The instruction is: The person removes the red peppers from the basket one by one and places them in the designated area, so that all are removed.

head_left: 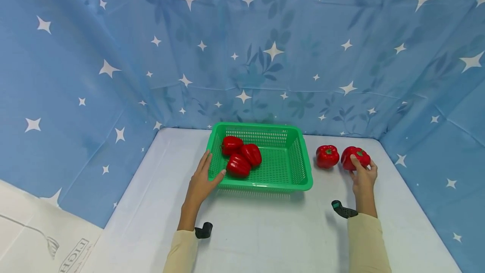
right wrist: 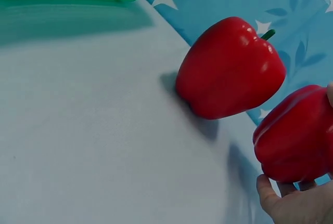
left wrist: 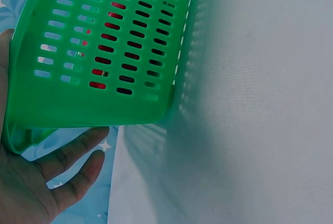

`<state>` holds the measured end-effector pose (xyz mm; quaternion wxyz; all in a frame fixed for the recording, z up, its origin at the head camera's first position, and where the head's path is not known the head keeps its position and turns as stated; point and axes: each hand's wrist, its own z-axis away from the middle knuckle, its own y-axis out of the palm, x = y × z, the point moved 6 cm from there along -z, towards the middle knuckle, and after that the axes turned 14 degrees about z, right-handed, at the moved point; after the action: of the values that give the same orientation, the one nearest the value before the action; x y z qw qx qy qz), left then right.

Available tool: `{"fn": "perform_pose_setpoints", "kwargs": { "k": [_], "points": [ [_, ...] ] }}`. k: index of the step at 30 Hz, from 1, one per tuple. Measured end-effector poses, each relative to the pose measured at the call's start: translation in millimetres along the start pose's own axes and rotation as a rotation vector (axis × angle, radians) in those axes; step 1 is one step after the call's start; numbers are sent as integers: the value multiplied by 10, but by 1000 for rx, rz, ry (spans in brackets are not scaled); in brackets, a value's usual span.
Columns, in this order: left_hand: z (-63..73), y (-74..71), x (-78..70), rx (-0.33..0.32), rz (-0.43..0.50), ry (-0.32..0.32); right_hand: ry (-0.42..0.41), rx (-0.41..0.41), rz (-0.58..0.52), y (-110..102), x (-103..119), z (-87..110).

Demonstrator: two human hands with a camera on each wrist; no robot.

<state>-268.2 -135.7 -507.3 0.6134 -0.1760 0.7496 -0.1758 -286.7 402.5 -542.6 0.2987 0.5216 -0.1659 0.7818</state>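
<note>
My right hand [head_left: 364,177] grips a red bell pepper [head_left: 349,159] at the table's right side, thumb on its upper side and fingertips against its underside in the right wrist view. Just left of it a second red bell pepper [head_left: 327,156] lies on the table, green stem showing. My left hand [head_left: 201,182] rests at the near left corner of a green plastic basket [head_left: 261,186]. Its fingers stretch along the outer left side, and the thumb reaches over the front rim. Inside the basket, three red bell peppers [head_left: 251,155] are grouped at the left.
A white-covered table [head_left: 265,231] bears the basket and the loose peppers. Blue star-patterned curtains [head_left: 242,54] stand behind it and along both sides. Each wrist wears a dark camera mount [head_left: 203,231]. Printed light cloth [head_left: 41,235] shows at the lower left.
</note>
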Motion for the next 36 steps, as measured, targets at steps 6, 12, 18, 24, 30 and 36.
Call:
{"fn": "perform_pose_setpoints", "kwargs": {
  "k": [6,12,18,24,30,36],
  "points": [
    [-13,13,32,-5,-17,-6,-2,-9,81,8,-78,-34],
    [-5,16,31,-2,-14,-12,-34,-9,159,42,-128,-88],
    [10,22,20,-1,-16,-13,-55,-11,218,69,-162,-112],
    [8,19,15,0,-23,-6,-68,-6,223,80,-162,-98],
    [-2,10,11,-1,-24,-1,-94,-8,238,85,-153,-102],
    [-4,12,12,-1,-19,3,-97,-18,258,78,-154,-108]
  ]
}}
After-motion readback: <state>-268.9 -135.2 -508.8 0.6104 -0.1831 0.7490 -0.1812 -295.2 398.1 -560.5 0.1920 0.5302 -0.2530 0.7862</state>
